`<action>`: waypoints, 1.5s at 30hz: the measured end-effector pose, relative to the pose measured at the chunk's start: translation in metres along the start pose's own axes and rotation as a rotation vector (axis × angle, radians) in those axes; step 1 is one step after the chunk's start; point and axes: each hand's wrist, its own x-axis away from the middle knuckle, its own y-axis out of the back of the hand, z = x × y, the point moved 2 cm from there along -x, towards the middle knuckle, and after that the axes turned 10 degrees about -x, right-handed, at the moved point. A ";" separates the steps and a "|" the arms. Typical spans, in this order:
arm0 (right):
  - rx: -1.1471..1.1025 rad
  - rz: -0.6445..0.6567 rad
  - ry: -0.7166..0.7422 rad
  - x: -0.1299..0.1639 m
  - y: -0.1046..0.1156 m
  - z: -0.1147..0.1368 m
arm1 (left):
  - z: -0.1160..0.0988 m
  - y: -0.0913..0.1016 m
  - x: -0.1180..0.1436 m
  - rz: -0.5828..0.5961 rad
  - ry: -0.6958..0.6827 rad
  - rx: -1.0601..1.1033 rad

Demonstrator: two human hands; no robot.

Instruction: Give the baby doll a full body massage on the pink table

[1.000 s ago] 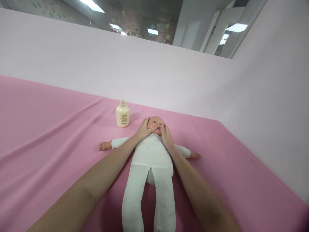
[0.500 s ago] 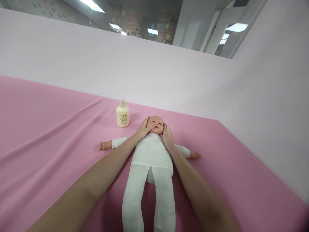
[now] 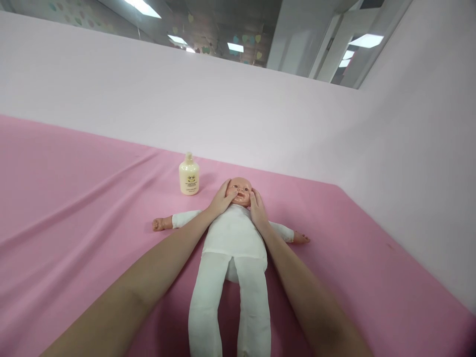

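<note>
A baby doll (image 3: pixel 234 233) with a white cloth body lies on its back, head away from me and arms spread wide. My left hand (image 3: pixel 222 199) cups the left side of its head, the thumb along the cheek near the mouth. Against the other side of the head rests my right hand (image 3: pixel 258 206), its thumb by the cheek. Both hands clasp the head between them; the fingertips behind it are partly hidden. A cream-coloured bottle (image 3: pixel 189 176) with a printed label stands upright to the left of the head.
A pink sheet (image 3: pixel 92 198) with creases on the left covers the surface. White walls (image 3: pixel 186 99) rise behind it and on the right. Above the back wall, a window or mirror (image 3: pixel 208 29) shows ceiling lights and a door frame.
My thumbs have shifted very slightly on the doll's cheeks. The doll and the bottle stay where they were.
</note>
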 end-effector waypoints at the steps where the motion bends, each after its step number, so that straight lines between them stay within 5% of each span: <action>1: -0.003 0.015 -0.001 0.000 -0.001 0.001 | -0.001 0.000 0.001 -0.007 -0.008 -0.024; 34: 0.095 0.033 -0.004 0.006 -0.002 0.011 | -0.007 0.001 0.003 -0.036 -0.003 -0.056; 45: 0.061 -0.004 -0.005 0.005 -0.002 0.007 | 0.007 -0.004 -0.005 -0.054 0.058 0.091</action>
